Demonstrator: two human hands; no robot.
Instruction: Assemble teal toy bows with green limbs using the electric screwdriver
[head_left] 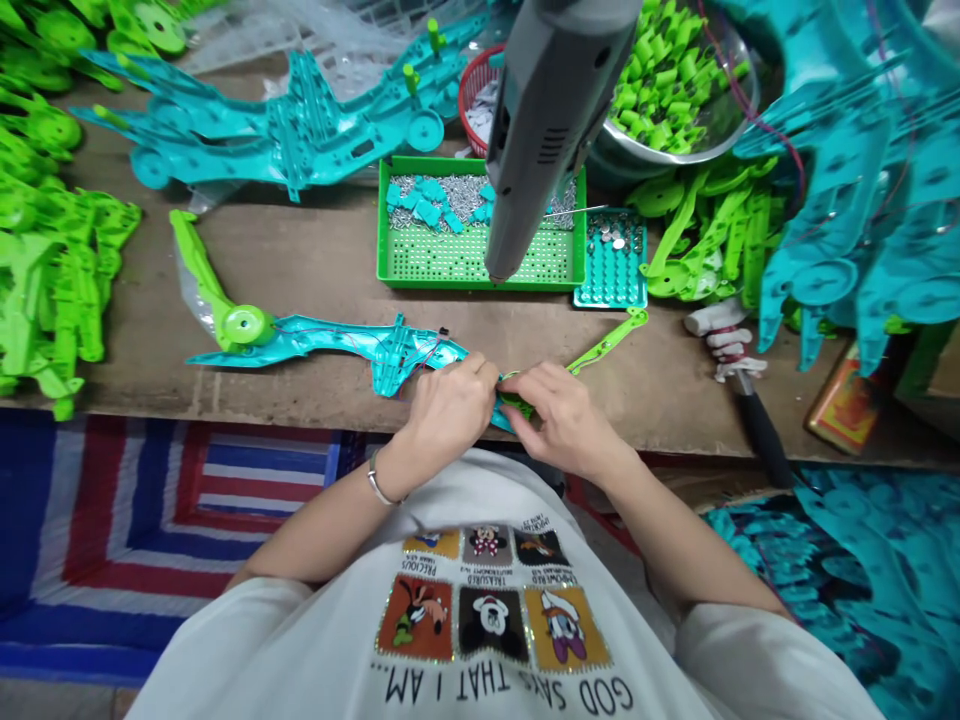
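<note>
A long teal plastic toy body point(330, 345) lies along the near edge of the wooden bench point(315, 260), with a green limb and round hub point(225, 315) at its left end and thin red wires on its middle. My left hand point(446, 405) grips its right end. My right hand point(562, 415) pinches a green arm piece point(604, 345) against that same end; the joint itself is hidden under my fingers.
A grey hanging power screwdriver point(544, 120) dangles over a green tray point(450, 265) of screws and teal bits. A small teal tray point(611, 270), a metal bowl point(679, 90) of green parts, a taped hammer point(739, 370), and piles of green and teal parts surround the bench.
</note>
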